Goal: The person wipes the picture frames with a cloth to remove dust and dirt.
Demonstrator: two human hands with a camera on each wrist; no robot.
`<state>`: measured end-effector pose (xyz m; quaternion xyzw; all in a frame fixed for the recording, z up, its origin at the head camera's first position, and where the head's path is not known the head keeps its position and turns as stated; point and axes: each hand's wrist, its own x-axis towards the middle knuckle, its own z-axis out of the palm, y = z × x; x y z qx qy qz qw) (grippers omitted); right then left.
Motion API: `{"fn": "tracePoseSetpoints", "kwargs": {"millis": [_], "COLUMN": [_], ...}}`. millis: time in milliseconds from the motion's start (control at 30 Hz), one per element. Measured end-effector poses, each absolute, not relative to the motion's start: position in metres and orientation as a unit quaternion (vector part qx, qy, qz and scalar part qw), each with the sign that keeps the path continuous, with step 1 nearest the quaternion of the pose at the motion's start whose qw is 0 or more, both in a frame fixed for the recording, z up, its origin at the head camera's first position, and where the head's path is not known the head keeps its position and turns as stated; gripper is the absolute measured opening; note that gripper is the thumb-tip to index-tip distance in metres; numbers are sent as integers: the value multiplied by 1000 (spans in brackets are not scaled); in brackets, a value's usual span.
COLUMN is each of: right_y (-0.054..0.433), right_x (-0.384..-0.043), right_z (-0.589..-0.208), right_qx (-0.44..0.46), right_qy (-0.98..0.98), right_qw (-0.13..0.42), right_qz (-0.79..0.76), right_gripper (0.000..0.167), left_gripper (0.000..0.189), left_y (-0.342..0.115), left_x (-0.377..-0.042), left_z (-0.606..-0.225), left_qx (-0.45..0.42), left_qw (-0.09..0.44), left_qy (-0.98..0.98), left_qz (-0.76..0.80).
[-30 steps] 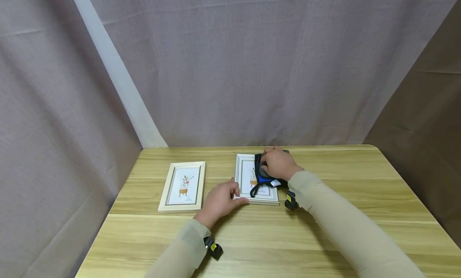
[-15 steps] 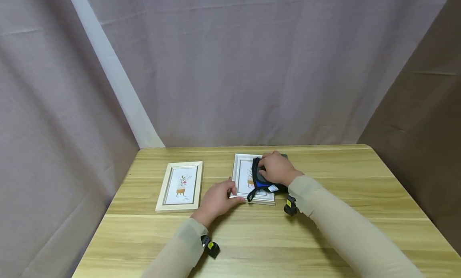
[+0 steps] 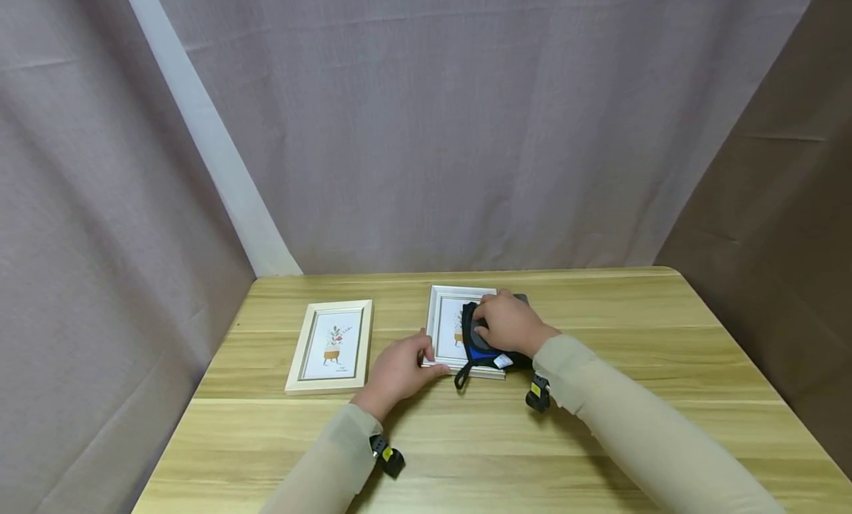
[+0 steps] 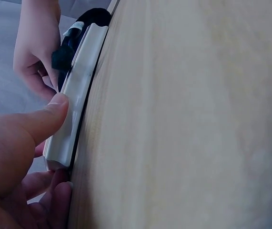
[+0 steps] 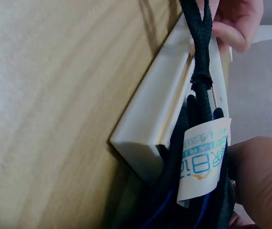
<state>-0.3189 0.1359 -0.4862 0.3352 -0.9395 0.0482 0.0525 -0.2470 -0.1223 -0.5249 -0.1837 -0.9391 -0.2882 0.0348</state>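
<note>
A silver-white picture frame (image 3: pixel 434 318) lies face up on the table, showing a potted-plant print. My left hand (image 3: pixel 397 370) pinches its near left corner; in the left wrist view the thumb presses on the moulding of the frame (image 4: pixel 78 86) and the fingers curl below the corner. With curled fingers my right hand (image 3: pixel 511 325) grips a black cloth (image 3: pixel 476 355) with blue and grey parts over the right side of the frame. A hanging loop and a white printed label (image 5: pixel 203 160) show on the cloth. The frame's right part is hidden beneath cloth and hand.
A second, cream picture frame (image 3: pixel 331 347) with a similar plant print lies to the left. The wooden table (image 3: pixel 466 455) ends at a grey curtain (image 3: pixel 413 129) behind. A brown curtain (image 3: pixel 765 203) hangs at the right.
My right hand has drawn the cloth toward me along the frame, uncovering more of its top edge; the loop now hangs past the near edge. The left hand keeps its hold.
</note>
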Motion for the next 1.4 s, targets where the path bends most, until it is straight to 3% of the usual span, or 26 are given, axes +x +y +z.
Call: {"fn": "tracePoseSetpoints", "kwargs": {"millis": [1200, 1300, 1400], "right_y": [141, 141, 140], "right_x": [-276, -276, -276], "right_z": [-481, -483, -485], "right_qx": [382, 391, 391], "right_qy": [-921, -917, -916], "right_qw": [68, 76, 77], "right_qz": [44, 38, 35], "right_gripper": [8, 9, 9], "left_gripper": [34, 40, 59], "left_y": [-121, -122, -124], "left_x": [-248, -249, -250], "left_z": [-526, -528, -529], "left_qx": [-195, -189, -177], "left_qw": [13, 5, 1], "left_qy": [-941, -946, -949], "left_qz": [-277, -265, -260]}}
